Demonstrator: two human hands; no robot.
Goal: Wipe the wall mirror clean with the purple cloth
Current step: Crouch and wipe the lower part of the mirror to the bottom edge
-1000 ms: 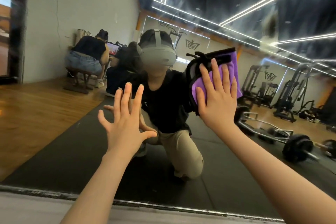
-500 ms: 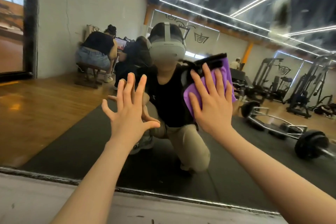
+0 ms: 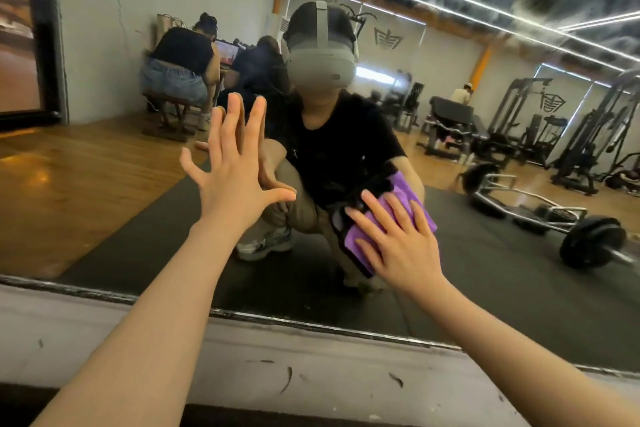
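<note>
The mirror (image 3: 502,270) fills most of the frame, its lower edge running from the left middle down toward the lower right above a scuffed pale ledge (image 3: 311,367).

The right hand (image 3: 398,246), right of centre, lies flat on the cloth (image 3: 408,198), fingers straight and slightly spread, pressing it against the glass. It pinches nothing; the palm and fingers simply pin the fabric. The cloth is purple, bunched, and shows above and to the left of the fingers, with its dark reflection touching it on the glass.

The left hand (image 3: 235,180), centre left, is spread wide with all fingers straight and the thumb stuck out to the right. It holds nothing. Its fingertips meet their own reflection, so it seems to rest on the glass, though I cannot tell how firmly.

In the reflection a crouching person in a black shirt wears a grey headset (image 3: 322,62). Behind, in the upper left, two people sit at a desk with a laptop (image 3: 227,54). On the right, a barbell (image 3: 554,225) lies on a black mat (image 3: 485,288), with gym machines (image 3: 588,135) beyond on the wood floor (image 3: 69,184). Light strips cross the dark ceiling at the upper right, where the glass looks smeared.

No containers are visible.
</note>
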